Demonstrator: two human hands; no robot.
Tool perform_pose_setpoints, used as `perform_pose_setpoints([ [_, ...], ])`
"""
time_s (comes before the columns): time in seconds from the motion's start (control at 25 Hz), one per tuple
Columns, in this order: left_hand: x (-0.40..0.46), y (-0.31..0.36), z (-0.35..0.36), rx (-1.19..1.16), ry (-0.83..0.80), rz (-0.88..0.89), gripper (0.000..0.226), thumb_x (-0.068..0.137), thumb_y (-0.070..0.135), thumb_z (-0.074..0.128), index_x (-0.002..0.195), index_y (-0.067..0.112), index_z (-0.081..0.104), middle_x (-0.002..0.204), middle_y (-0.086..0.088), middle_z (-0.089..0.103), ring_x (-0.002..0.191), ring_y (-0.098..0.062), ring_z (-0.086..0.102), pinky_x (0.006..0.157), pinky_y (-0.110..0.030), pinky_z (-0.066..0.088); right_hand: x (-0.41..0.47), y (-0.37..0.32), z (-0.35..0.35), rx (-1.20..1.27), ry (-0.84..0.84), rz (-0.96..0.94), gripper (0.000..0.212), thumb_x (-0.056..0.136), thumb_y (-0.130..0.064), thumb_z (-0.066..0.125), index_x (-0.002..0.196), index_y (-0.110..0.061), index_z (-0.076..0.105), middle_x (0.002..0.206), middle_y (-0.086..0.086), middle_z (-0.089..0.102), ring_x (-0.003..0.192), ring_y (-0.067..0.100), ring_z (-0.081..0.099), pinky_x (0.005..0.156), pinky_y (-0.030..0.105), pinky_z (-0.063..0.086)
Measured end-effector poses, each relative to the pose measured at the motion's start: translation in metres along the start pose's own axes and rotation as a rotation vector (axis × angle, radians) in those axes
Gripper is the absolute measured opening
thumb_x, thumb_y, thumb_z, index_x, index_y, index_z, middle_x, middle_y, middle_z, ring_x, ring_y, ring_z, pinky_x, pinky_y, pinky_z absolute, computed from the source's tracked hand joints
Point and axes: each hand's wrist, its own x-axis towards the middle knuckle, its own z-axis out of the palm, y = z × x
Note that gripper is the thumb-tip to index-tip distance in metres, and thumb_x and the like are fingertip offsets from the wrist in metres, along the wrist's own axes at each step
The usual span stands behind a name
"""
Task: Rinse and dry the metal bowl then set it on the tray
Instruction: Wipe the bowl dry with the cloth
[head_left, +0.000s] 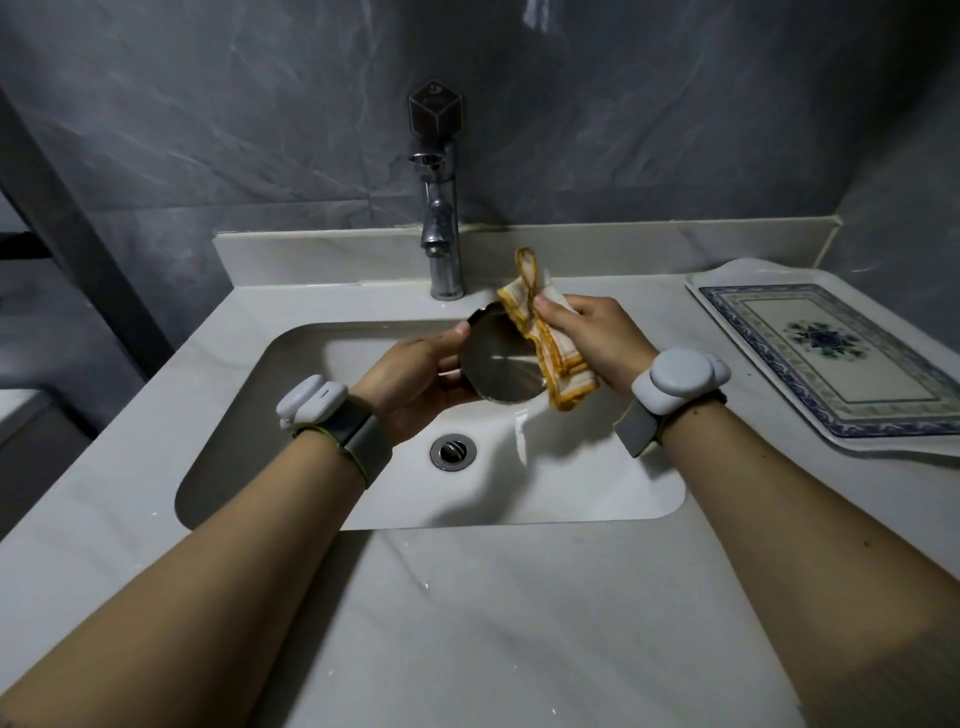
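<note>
Over the white sink (597, 499) I hold a small metal bowl (496, 364) tilted on its side, its round base facing me. My left hand (415, 376) grips its left rim, thumb on the upper edge. My right hand (587, 338) holds a white cloth with a yellow border (550, 343) pressed against the bowl's right side. The bowl's inside is hidden from me. A white tray with a blue patterned border (769, 384) lies on the counter at the right, with nothing on it.
A chrome tap (441, 244) stands behind the sink, no water running. The drain (453, 451) is below my hands. Pale marble counter (493, 623) surrounds the sink. Grey stone wall behind. Both wrists carry white devices on straps.
</note>
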Motion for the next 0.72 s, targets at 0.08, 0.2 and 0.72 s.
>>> perform_pose_setpoints([
  [0.08, -0.0011, 0.0013, -0.0015, -0.072, 0.018, 0.014, 0.024, 0.101, 0.022, 0.052, 0.114, 0.007, 0.067, 0.109, -0.018, 0.074, 0.102, -0.032, 0.07, 0.08, -0.04, 0.062, 0.0009, -0.0005, -0.001, 0.037, 0.016, 0.063, 0.042, 0.091, -0.043, 0.062, 0.077, -0.004, 0.07, 0.074, 0.012, 0.073, 0.071, 0.024, 0.071, 0.073, 0.037, 0.056],
  [0.2, -0.002, 0.0027, -0.0023, -0.126, 0.007, 0.048, 0.025, 0.102, 0.02, 0.05, 0.114, 0.005, 0.066, 0.12, -0.019, 0.069, 0.113, -0.037, 0.066, 0.085, -0.042, 0.06, 0.0004, 0.0013, 0.0017, 0.06, 0.01, 0.128, 0.053, 0.091, -0.043, 0.062, 0.093, 0.01, 0.066, 0.095, 0.03, 0.071, 0.092, 0.045, 0.069, 0.089, 0.057, 0.055],
  [0.72, -0.0064, 0.0024, 0.0012, 0.237, -0.002, -0.112, 0.039, 0.097, 0.044, 0.055, 0.112, 0.01, 0.069, 0.102, -0.016, 0.066, 0.084, -0.035, 0.061, 0.064, -0.034, 0.06, 0.0013, 0.0078, 0.0043, -0.107, -0.055, -0.011, 0.028, 0.092, -0.036, 0.063, 0.079, -0.012, 0.069, 0.075, 0.002, 0.067, 0.072, 0.015, 0.061, 0.067, 0.025, 0.045],
])
